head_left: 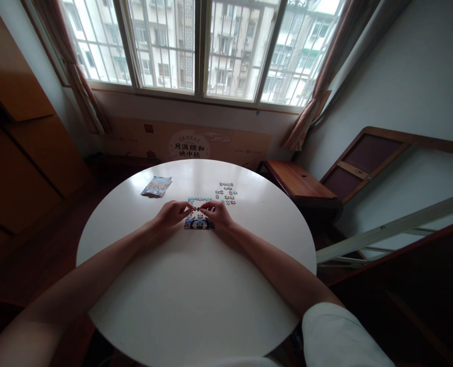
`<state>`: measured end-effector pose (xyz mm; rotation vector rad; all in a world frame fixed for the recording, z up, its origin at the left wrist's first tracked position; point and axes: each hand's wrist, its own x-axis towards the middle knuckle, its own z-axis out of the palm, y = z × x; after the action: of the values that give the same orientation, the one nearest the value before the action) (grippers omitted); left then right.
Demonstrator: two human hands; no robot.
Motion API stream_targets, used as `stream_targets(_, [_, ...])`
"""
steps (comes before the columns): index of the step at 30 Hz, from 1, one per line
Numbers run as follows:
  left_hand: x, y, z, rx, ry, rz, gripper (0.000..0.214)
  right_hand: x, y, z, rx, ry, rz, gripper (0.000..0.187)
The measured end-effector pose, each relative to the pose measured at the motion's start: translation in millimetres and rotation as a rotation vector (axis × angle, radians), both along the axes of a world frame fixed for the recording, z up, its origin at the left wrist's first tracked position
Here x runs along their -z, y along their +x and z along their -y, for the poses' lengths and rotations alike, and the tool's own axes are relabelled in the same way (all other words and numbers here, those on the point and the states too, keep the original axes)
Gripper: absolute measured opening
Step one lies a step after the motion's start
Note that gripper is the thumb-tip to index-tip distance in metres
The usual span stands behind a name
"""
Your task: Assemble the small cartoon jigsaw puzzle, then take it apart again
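A partly joined jigsaw puzzle (199,224) lies on the white round table, its dark blue lower part nearest me and a light blue strip along its far edge. Over its middle, my left hand (172,212) and my right hand (217,211) meet from either side with fingertips pinched. Small puzzle pieces (197,208) show between the fingertips; whether they are joined is too small to tell. Several loose puzzle pieces (227,195) are spread beyond my right hand. My fingers hide part of the puzzle's middle and sides.
A colourful printed packet or sheet (156,186) lies at the table's far left. Around the round table (188,285) stand a wooden bench (301,179) at the right, a metal ladder (395,232) and wooden cabinets (31,153) at the left. Barred windows are behind.
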<state>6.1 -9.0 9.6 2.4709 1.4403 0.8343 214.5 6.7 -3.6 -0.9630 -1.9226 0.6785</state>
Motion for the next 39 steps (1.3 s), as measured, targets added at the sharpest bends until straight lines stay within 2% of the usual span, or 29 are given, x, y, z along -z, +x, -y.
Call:
stream_targets(14, [-1.6,0.9,1.0,0.009,-0.011,-0.008,0.034,3.0,-0.2,-1.6,-0.011,0.006,-0.008,0.009])
stream_targets(20, [0.7,-0.9,-1.0,-0.003,-0.026,-0.021,0.035,0.7,-0.2,0.7,0.001,0.054,0.054,0.006])
stream_targets(39, [-1.6,0.5,-0.1,-0.017,-0.047,-0.048,0.035,-0.8,-0.5,2.9,0.011,0.068,0.174,0.006])
